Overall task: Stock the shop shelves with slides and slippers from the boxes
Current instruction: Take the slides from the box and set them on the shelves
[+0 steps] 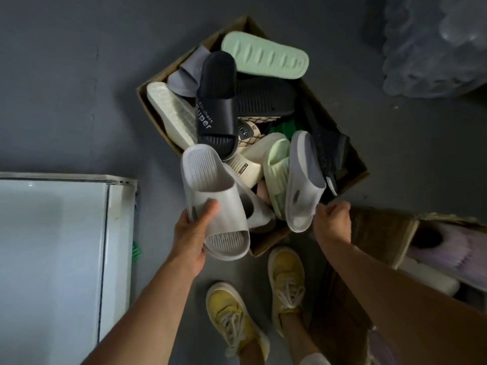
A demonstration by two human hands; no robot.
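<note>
Head view. Bare forearms nearest the lens, both reaching down over the floor (pixel 79 75). Left hand (pixel 191 233) grips a pale grey slide (pixel 210 196) by its strap: thumb on top of the strap, the other fingers curled underneath, slide lifted just at the near-left corner of the open cardboard box (pixel 353 164). Right hand (pixel 332 219) has fingers curled tight, pinching the edge of a second pale grey slide (pixel 303 180) that stands on its side at the near edge of the box, leaning on a light green slide (pixel 276 169).

Box sits on the grey floor, heaped with mixed slides: black slide printed "Super" (pixel 215 101) on top, mint-green slide sole-up (pixel 264 58) at the far end, cream slide sole-up (pixel 171 114) along the left wall, cream slide with a "LUCKILY" tag (pixel 247 164), black ribbed sole (pixel 263 97).

Yellow sneakers (pixel 286 280) on the person's feet, just near the box. White cabinet (pixel 52 246) at left. Second cardboard box (pixel 390 233) at right with fluffy lilac slippers (pixel 453 246) inside. Clear plastic bags (pixel 434 43) upper right, blurred.
</note>
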